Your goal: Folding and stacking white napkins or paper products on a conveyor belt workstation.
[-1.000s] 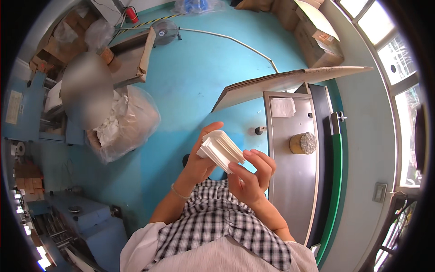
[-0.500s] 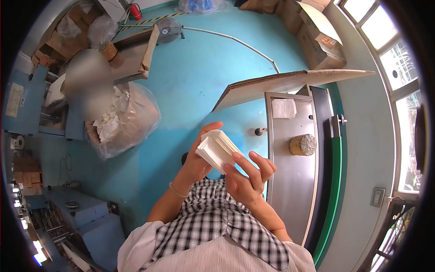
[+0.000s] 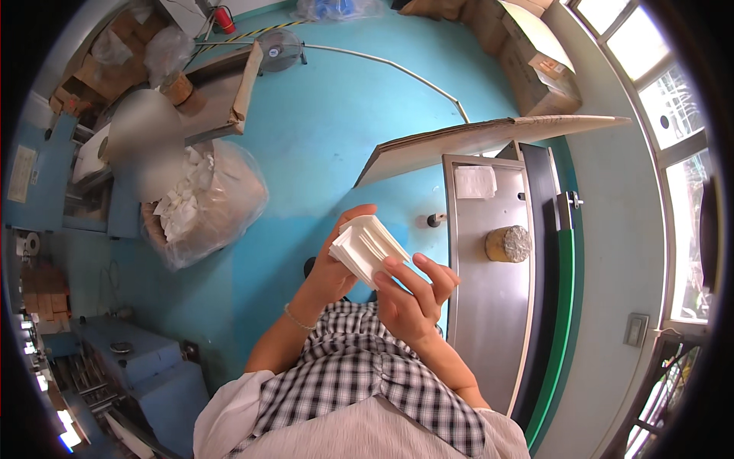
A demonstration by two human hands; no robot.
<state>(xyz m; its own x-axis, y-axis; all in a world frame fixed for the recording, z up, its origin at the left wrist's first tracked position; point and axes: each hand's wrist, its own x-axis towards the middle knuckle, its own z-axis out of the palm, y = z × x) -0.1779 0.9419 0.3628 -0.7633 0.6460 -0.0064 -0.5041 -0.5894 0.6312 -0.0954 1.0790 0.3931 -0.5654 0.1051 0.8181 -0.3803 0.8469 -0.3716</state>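
Observation:
A thick stack of small white paper pieces is held up in front of my checked apron. The pieces are fanned a little, and several of their edges stand apart in the middle. My left hand wraps the stack from the left and below, its fingers partly hidden behind the paper. At the lower right corner, the thumb and index finger of my right hand pinch the paper. The other right fingers are bent and raised off it.
On my right is a metal-topped table with a foil-topped yellowish roll and a small white paper stack. A large cardboard sheet leans beyond it. A plastic-lined bin of paper scraps, a blurred person and blue machinery are at left.
The stack's edges have spread further apart in the middle as my right fingers shifted slightly left along it. My left hand keeps its hold.

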